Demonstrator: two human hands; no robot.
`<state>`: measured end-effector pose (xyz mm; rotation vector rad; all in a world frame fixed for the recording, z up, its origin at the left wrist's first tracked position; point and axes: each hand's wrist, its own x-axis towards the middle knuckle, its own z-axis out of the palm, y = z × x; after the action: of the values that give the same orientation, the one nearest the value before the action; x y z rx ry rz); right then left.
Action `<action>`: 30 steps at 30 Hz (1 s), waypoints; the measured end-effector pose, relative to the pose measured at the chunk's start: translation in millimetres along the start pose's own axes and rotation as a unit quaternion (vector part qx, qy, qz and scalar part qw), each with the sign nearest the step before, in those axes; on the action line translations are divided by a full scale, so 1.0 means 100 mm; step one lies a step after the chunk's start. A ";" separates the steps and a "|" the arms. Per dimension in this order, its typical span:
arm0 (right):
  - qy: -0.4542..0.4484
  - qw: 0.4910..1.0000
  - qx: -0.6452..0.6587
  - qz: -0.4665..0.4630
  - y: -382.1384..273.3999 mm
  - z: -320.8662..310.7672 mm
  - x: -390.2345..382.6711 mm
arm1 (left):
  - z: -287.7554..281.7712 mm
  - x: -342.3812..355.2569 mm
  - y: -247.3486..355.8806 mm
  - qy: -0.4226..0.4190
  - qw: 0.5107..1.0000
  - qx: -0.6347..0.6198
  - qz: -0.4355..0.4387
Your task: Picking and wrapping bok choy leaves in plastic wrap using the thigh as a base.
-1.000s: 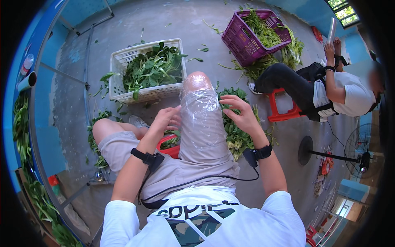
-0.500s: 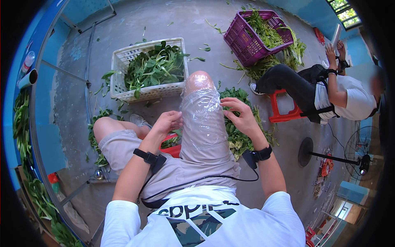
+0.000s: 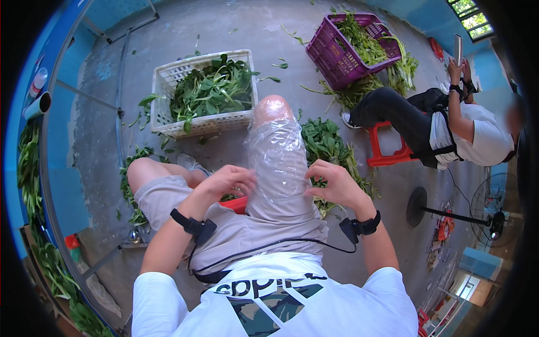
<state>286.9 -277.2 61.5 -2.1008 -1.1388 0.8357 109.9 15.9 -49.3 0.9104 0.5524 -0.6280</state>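
Note:
A clear plastic film (image 3: 275,149) wraps my raised thigh over grey shorts, below the bare knee (image 3: 272,106). My left hand (image 3: 236,181) has curled fingers closed at the film's left side. On the opposite side, my right hand (image 3: 331,182) touches the film with thumb and index apart. Behind the knee sits a white crate (image 3: 163,95) of leafy greens (image 3: 202,90). Loose greens (image 3: 325,140) lie right of my leg, and part of a red stool (image 3: 236,205) shows beneath me.
A purple crate (image 3: 337,56) of greens stands at back right. A seated co-worker (image 3: 471,123) holds a silver roll (image 3: 458,48) by a red stool (image 3: 382,157). A standing fan (image 3: 416,205) is at right. A metal rack (image 3: 62,90) and piled greens (image 3: 28,168) line the left.
Both my hands have moved down the thigh toward my body, and the film's edge beside the knee sits slightly lower. The co-worker's hands and roll have shifted.

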 end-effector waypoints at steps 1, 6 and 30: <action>-0.007 1.000 -0.009 -0.003 -0.02 0.02 -0.02 | 0.04 0.01 -0.03 0.000 1.000 0.000 0.000; -0.001 0.999 -0.021 -0.026 0.02 0.10 -0.04 | 0.15 0.04 -0.14 0.004 1.000 -0.023 0.020; -0.007 0.994 -0.100 -0.052 -0.08 0.09 -0.14 | 0.03 -0.04 -0.26 -0.034 0.999 -0.006 -0.023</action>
<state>269.8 -283.5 65.0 -2.1751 -1.3765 0.7146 89.8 2.1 -58.9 0.8640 0.5171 -0.6937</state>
